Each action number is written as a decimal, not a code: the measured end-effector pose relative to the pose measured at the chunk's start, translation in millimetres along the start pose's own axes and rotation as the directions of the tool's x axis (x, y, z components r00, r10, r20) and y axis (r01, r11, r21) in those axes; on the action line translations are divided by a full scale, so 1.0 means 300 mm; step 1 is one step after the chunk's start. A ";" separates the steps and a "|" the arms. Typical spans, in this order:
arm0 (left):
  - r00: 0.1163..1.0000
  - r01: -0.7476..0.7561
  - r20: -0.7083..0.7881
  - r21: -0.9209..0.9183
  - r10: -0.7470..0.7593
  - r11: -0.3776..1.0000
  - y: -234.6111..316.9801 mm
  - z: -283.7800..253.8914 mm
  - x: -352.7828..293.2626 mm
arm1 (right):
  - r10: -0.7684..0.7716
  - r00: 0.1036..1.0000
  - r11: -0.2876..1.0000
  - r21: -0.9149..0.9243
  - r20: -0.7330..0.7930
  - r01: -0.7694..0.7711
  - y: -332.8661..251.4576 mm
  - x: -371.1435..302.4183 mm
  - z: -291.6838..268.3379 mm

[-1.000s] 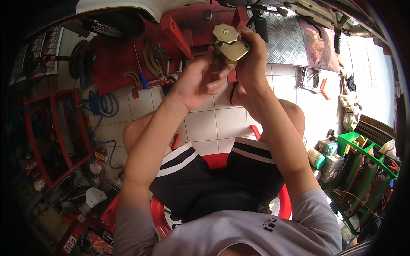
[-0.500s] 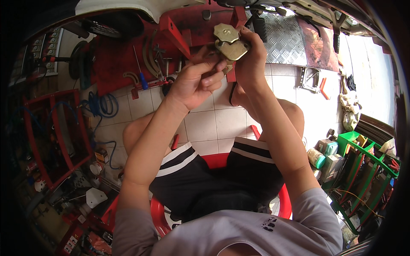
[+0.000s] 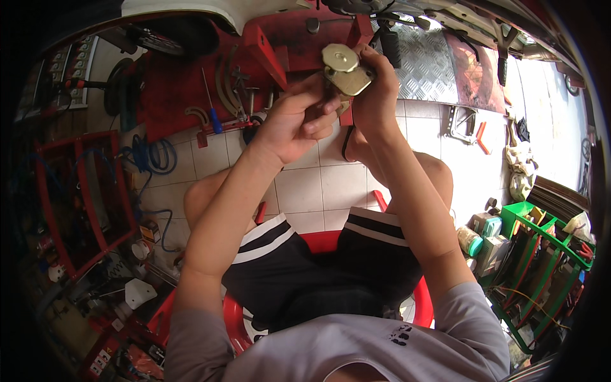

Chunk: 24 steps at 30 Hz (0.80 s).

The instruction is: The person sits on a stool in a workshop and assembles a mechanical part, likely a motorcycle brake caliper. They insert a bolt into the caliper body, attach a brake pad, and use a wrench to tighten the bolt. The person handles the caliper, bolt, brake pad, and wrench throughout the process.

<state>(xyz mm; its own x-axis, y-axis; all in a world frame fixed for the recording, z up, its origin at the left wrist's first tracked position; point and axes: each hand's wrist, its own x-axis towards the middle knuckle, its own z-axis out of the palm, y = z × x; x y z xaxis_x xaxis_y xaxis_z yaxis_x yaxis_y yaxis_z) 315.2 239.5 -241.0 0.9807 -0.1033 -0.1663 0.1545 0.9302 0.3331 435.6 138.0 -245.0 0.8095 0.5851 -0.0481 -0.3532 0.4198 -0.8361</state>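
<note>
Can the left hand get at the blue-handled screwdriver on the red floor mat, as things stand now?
Probably yes, but not at once. The left hand is raised at the brass-coloured metal part that the right hand holds. The blue-handled screwdriver lies in the open on that same side, nothing covering it, so the hand would only have to let go and lower.

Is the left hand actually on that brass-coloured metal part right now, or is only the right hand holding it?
Touching. The head view shows the left hand with its fingers against the lower edge of the brass-coloured metal part, while the right hand wraps its far side.

White tiled floor (image 3: 318, 188); red rack (image 3: 70, 204) at nine o'clock; green crate (image 3: 541, 254), possibly shelving, at four o'clock.
</note>
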 end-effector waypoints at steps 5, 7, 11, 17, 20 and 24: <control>0.990 -0.011 -0.142 0.065 0.020 0.998 -0.012 0.060 0.006 | 0.026 0.999 1.000 0.002 -0.045 -0.026 -0.008 -0.010 0.009; 0.982 -0.059 -0.175 0.050 0.067 0.997 -0.008 0.092 0.005 | 0.002 0.999 1.000 0.009 -0.045 -0.002 -0.006 -0.009 0.012; 0.997 -0.002 -0.073 0.060 0.006 0.998 -0.008 -0.006 -0.003 | -0.034 0.997 0.997 -0.071 0.074 0.039 0.011 -0.006 -0.001; 0.879 -0.173 -0.198 0.716 0.434 0.676 0.046 0.042 -0.002 | -0.021 1.000 0.959 -0.282 -0.003 0.019 -0.020 0.012 -0.022; 0.714 -0.338 0.061 0.903 0.697 0.266 0.042 0.025 0.010 | -0.080 0.997 0.839 -0.541 -0.020 0.056 -0.025 0.015 -0.015; 0.810 -0.086 0.113 0.994 0.575 -0.075 0.087 0.018 -0.015 | -0.047 0.998 0.623 -0.780 0.041 0.061 -0.046 0.017 -0.016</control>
<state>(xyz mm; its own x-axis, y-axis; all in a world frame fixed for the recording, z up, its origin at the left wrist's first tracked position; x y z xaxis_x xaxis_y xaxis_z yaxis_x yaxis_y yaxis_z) 315.4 262.4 -226.4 0.8968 0.4118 0.1618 0.0240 -0.4105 0.9116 446.7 131.8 -236.4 0.8054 0.5926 0.0134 0.1952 -0.2438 -0.9500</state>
